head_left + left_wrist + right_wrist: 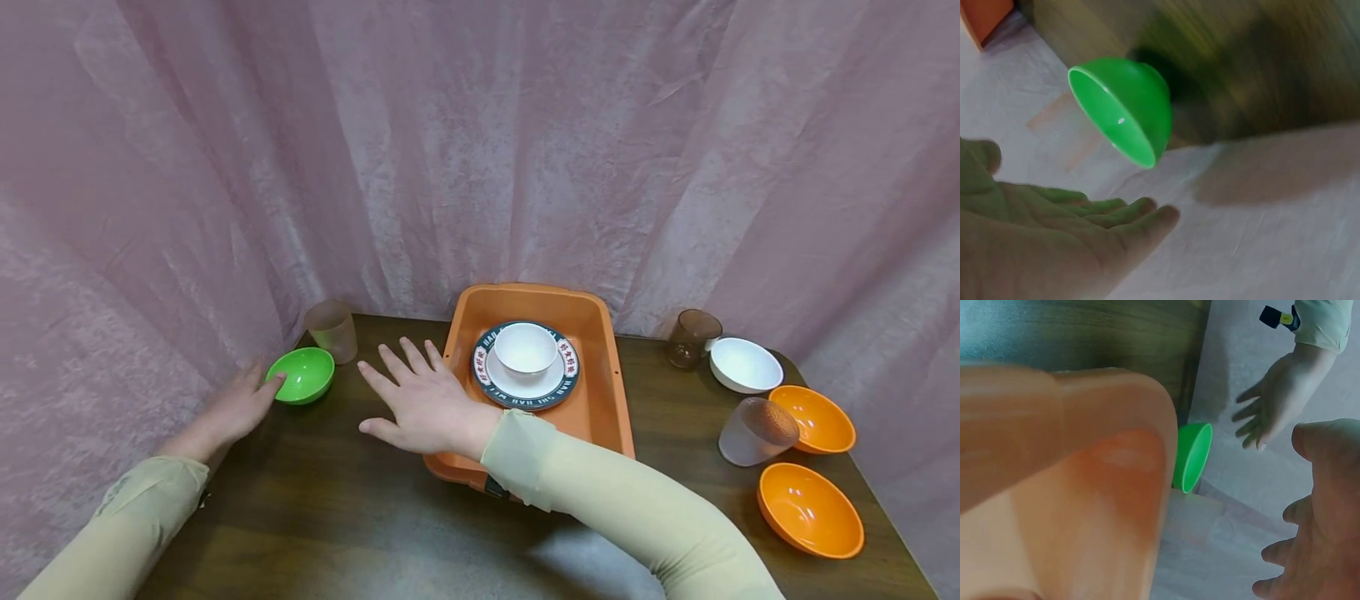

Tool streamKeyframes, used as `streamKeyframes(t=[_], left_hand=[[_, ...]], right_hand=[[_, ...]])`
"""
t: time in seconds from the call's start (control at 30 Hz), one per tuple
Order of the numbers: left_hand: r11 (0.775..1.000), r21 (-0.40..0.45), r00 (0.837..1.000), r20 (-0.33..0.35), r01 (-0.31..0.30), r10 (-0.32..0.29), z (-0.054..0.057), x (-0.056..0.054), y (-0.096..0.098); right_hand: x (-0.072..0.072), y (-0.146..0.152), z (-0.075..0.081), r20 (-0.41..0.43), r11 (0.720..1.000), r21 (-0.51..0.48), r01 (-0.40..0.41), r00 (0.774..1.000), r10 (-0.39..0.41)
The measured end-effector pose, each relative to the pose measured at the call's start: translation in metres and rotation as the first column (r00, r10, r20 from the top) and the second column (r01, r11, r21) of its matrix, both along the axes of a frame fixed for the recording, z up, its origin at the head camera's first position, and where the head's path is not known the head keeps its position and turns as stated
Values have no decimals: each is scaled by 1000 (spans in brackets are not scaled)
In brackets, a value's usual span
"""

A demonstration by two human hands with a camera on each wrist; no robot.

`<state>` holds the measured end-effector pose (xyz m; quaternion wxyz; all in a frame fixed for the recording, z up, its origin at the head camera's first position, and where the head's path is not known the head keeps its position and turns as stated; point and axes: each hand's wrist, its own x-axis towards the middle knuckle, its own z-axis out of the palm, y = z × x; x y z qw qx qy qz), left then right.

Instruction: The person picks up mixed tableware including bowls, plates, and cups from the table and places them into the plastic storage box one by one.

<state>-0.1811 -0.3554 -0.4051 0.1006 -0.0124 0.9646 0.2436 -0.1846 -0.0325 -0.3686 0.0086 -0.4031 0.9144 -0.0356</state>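
A green bowl [303, 377] stands on the table's left side. Beside its left rim is my left hand [238, 405], fingers extended; the left wrist view shows a gap between that hand [1066, 231] and the bowl [1129, 106]. My right hand [426, 402] spreads its fingers in the air by the left side of an orange basin [600, 417], holding nothing. Inside the basin lies a dark-rimmed plate [485, 375] with lettering, and a small white bowl [527, 348] sits at its middle.
Behind the green bowl stands a frosted cup [332, 332]. At the right are a brown glass [692, 338], a white bowl [746, 365], another frosted cup [753, 433] and two orange bowls [812, 510]. Pink curtains [480, 150] hang behind the table [330, 500].
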Motion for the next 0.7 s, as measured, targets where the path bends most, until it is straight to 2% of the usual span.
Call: streamKeyframes(t=[0.1, 0.17, 0.23, 0.3, 0.33, 0.4, 0.47, 0.53, 0.57, 0.63, 0.7], left_hand=[[991, 127, 999, 29, -48, 45, -4, -3, -3], [973, 206, 994, 71, -101, 88, -7, -5, -5], [941, 290, 980, 141, -173, 137, -9, -6, -6], [890, 371, 956, 224, -265, 191, -12, -5, -8], [854, 419, 940, 268, -310, 210, -13, -5, -9], [766, 516, 912, 342, -383, 225, -18, -4, -11], [669, 600, 889, 400, -439, 224, -23, -4, -13], [570, 671, 872, 445, -474, 202, -27, -5, -13], [528, 692, 864, 464, -491, 195, -29, -6, -14], [456, 719, 847, 497, -524, 189, -32, -8, -14], [404, 732, 833, 522, -549, 186, -34, -10, -13]], right_hand=[[0, 0, -2, 4, 1000, 13, 6, 1000, -6], [1, 0, -3, 0, 1000, 19, 11, 1000, -11], [1, -1, -4, -6, 999, 29, 14, 1000, -14], [2, -2, -5, -10, 999, 33, 15, 1000, -14], [2, -2, -6, -11, 999, 36, 14, 1000, -13], [2, -4, -7, -5, 999, 45, 12, 1000, -12], [3, -5, -8, -1, 999, 46, 9, 1000, -9], [4, -6, -8, 4, 999, 46, 5, 1000, -5], [4, -6, -8, 6, 999, 43, 3, 1000, -4], [4, -6, -9, 7, 999, 36, -1, 1000, 1], [5, -5, -9, 11, 999, 33, -3, 1000, 2]])
